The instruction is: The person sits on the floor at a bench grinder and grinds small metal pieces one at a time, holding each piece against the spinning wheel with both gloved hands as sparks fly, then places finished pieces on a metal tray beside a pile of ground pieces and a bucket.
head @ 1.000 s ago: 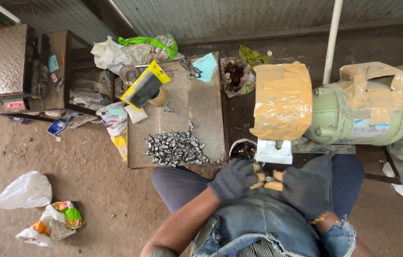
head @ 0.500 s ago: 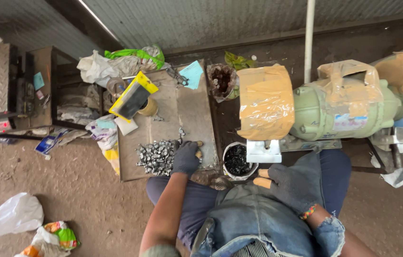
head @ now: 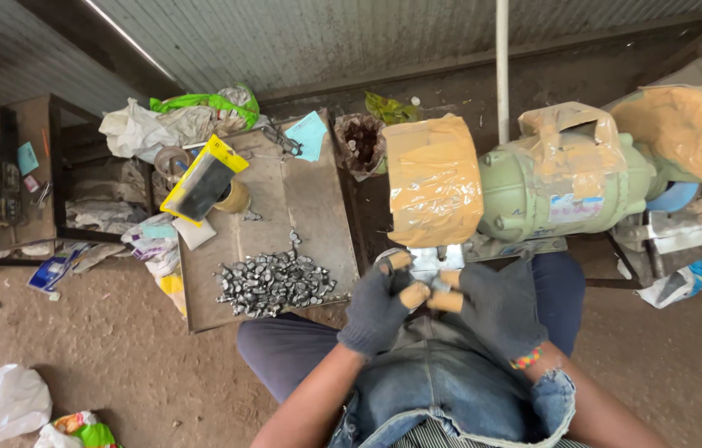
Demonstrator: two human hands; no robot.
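Note:
My left hand (head: 377,305) and my right hand (head: 488,309) wear dark gloves with tan-wrapped fingertips. They meet over my lap, just below the grinder's small metal rest (head: 427,262). The fingertips of both hands pinch together on what looks like a small grey metal piece (head: 433,287), mostly hidden by the fingers. A pale green bench grinder (head: 562,195) stands right in front of the hands, its wheel guards covered in tan tape and cardboard (head: 432,178). A heap of small shiny metal pieces (head: 272,282) lies on a grey metal tray table (head: 318,207) to the left of my left hand.
On the tray table also lie a yellow-edged black pack (head: 201,178), a tape roll (head: 236,197) and a light blue paper (head: 308,133). A dark pot (head: 359,143) stands behind it. Bags and rags (head: 160,124) are piled at the back left, plastic bags (head: 2,405) on the dirt floor.
Half a second ago my left hand was reaching into the heap of metal pieces. It has come back right to meet my right hand below the grinder.

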